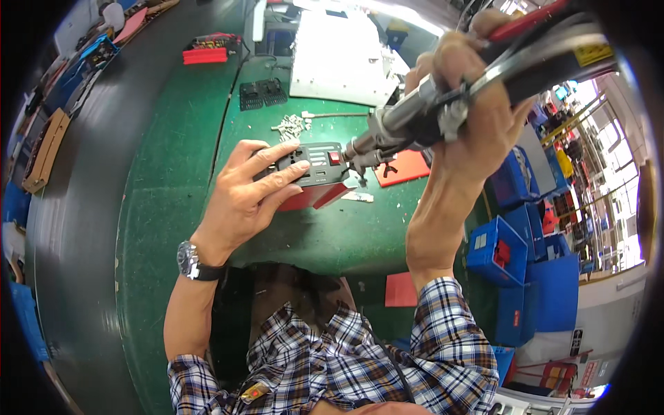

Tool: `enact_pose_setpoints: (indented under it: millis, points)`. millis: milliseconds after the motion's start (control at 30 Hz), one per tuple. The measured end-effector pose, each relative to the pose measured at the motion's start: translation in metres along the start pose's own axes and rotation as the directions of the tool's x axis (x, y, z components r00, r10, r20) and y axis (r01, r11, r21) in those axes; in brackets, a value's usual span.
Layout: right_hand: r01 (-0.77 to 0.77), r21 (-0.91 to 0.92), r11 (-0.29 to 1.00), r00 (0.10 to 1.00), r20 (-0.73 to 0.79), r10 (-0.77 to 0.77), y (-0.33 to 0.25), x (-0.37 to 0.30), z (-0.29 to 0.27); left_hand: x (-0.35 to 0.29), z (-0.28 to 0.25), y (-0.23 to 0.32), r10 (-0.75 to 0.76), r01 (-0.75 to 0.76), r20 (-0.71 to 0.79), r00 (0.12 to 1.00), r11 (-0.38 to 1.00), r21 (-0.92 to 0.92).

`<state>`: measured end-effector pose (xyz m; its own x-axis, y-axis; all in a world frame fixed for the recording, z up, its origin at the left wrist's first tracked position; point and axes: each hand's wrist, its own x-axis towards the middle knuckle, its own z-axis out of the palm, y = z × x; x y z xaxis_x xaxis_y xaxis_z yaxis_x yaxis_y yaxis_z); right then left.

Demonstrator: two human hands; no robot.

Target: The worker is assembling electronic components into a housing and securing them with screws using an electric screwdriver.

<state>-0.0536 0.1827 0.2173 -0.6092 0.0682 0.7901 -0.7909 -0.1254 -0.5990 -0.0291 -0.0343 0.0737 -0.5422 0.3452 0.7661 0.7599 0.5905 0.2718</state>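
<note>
My left hand [243, 192] grips a small box-shaped electrical device [319, 173] with a red body and a black end panel facing up. Its fingers lie across the panel, which carries slots, a port and a red rocker switch. My right hand [474, 111] is wrapped round a power screwdriver [408, 117], held tilted from the upper right. The screwdriver's tip is at the panel's right corner, beside the red switch; whether it touches a screw I cannot make out. Behind the device lies a heap of small pale metal parts [291, 127].
Black slotted panels [263, 94] and a large white panel [339, 59] lie farther back on the green table [176, 166]. Beyond the screwdriver is a red plate [408, 170]. A red tray [205, 54] stands at the far left; blue bins [494, 249] are at the right.
</note>
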Motion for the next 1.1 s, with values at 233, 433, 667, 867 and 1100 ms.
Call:
enact_pose_setpoints:
  millis: [233, 433, 667, 867, 1100]
  points:
    - [0.219, 0.232, 0.948, 0.975, -0.012, -0.223, 0.003, 0.038, -0.055, -0.032, 0.01, -0.002, -0.224, 0.171, -0.266, 0.938, 0.963, -0.207]
    - [0.184, 0.458, 0.87, 0.935, 0.192, -0.299, -0.044, 0.046, -0.005, -0.035, 0.021, -0.012, -0.358, 0.193, -0.295, 0.886, 0.862, -0.468]
    - [0.381, 0.121, 0.917, 0.916, 0.084, -0.392, -0.025, 0.022, 0.044, -0.031, 0.029, -0.018, -0.344, 0.133, -0.328, 0.88, 0.841, -0.524]
    - [0.364, 0.104, 0.926, 0.917, 0.136, -0.376, 0.018, 0.006, 0.073, -0.032, 0.022, -0.013, -0.347, 0.16, -0.328, 0.878, 0.86, -0.484]
    - [0.251, 0.138, 0.958, 0.967, 0.003, -0.254, 0.012, -0.002, 0.098, -0.034, 0.023, -0.011, -0.411, 0.231, -0.277, 0.869, 0.83, -0.508]
